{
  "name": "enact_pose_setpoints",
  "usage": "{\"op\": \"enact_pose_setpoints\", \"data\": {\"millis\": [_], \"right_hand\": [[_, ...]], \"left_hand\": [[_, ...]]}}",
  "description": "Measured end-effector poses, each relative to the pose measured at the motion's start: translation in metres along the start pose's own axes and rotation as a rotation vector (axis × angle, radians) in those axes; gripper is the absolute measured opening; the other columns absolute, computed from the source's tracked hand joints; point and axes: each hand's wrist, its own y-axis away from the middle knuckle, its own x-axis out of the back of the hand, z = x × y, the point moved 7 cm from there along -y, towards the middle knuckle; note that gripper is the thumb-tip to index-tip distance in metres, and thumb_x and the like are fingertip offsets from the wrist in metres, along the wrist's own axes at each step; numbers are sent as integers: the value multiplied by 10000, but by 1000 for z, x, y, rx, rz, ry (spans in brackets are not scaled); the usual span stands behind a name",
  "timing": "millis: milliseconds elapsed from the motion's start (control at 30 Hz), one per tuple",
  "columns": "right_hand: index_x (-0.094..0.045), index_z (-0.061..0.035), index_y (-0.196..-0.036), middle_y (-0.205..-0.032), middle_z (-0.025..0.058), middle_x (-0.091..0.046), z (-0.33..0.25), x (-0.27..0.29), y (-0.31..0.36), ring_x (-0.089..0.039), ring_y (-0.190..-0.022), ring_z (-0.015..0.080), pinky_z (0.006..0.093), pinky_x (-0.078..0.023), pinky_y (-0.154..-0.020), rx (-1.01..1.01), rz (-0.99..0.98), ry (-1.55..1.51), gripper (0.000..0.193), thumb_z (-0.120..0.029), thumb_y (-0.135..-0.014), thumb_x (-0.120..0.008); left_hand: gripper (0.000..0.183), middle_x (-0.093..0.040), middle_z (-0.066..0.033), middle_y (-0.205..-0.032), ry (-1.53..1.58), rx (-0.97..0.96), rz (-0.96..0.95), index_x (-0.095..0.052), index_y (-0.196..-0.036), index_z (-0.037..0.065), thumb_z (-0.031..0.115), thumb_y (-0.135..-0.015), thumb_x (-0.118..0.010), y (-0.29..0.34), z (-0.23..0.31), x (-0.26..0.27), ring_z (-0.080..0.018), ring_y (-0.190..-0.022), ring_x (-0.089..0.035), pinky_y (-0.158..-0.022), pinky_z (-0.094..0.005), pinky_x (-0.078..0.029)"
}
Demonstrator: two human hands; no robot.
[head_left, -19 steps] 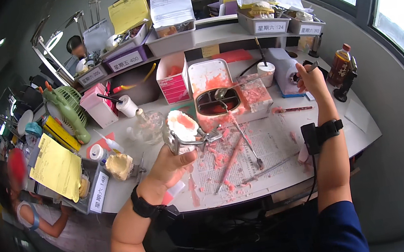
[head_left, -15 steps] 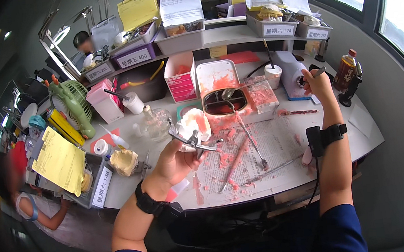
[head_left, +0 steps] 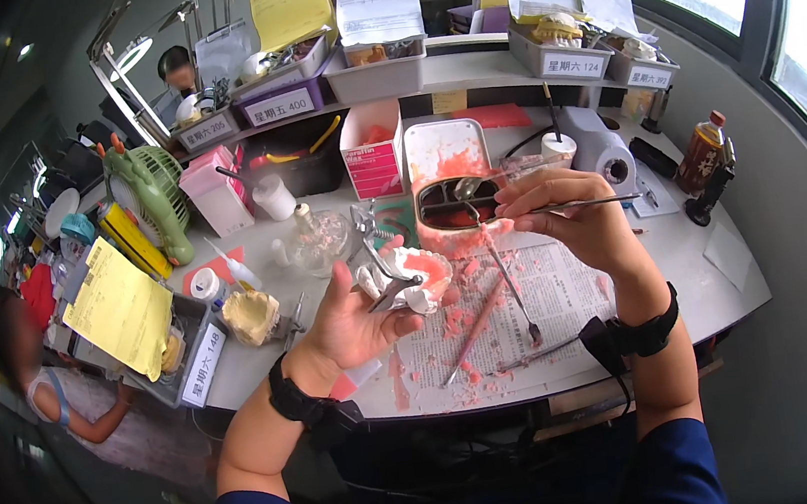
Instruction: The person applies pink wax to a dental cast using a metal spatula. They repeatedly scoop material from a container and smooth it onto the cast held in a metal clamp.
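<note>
My left hand (head_left: pixel 334 329) holds a metal dental articulator (head_left: pixel 375 245) at the left of the newspaper. A white plaster dental cast (head_left: pixel 423 296) is mounted in it, with pink wax (head_left: pixel 428 266) along its arch. My right hand (head_left: pixel 576 223) grips a thin metal wax instrument (head_left: pixel 601 201) between thumb and fingers, at the right side of the wax pot. The instrument lies nearly level; its working tip is hidden by the fingers. Pink-smeared, the wax pot (head_left: pixel 443 243) stands with its lid raised, dark liquid in its wells and a spoon-ended tool (head_left: pixel 468 188) at the wells.
Pink wax scraps and several tools, including a metal spatula (head_left: pixel 534 333), lie on newspaper (head_left: pixel 570 294). A glass spirit burner (head_left: pixel 314 247), yellowish plaster cast (head_left: pixel 252 314) and green fan (head_left: pixel 148 208) stand left. A grey device (head_left: pixel 602 149) and bottle (head_left: pixel 702 155) stand right. Another person (head_left: pixel 81 412) sits left.
My right hand has come left from the grey device to beside the wax pot, carrying the instrument. My left hand has turned the articulator, so the cast's wax-covered arch now faces more upward.
</note>
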Motion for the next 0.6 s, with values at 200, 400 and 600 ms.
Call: {"op": "enact_pose_setpoints", "data": {"millis": [200,400,600], "right_hand": [[-665,10,-906,-918,102,-717,-2,-35,9,-699,-868,198,303,-555,-762,-179,-71,-159,141,27,-780,-725],[-610,-4,-852,-926,107,-714,-14,-54,6,-699,-932,233,321,-552,-811,38,-192,-177,143,22,-776,-728],[-568,-34,-822,-929,128,-724,-7,-77,14,-676,-1029,283,404,-448,-1036,-51,-320,-151,152,1,-793,-713]], "left_hand": [[760,-547,-101,-1140,-454,78,-3,-408,-1351,100,511,-797,-728,5,-8,2,-180,-946,-516,-594,-194,-393],[856,-611,-67,-831,-576,84,177,-410,-1394,130,784,-844,-380,2,0,9,-58,-523,-397,-441,-175,-260],[787,-506,42,-639,-743,150,195,-596,-1072,131,825,-832,-312,3,-7,13,-16,-435,-333,-402,-173,-203]]}}
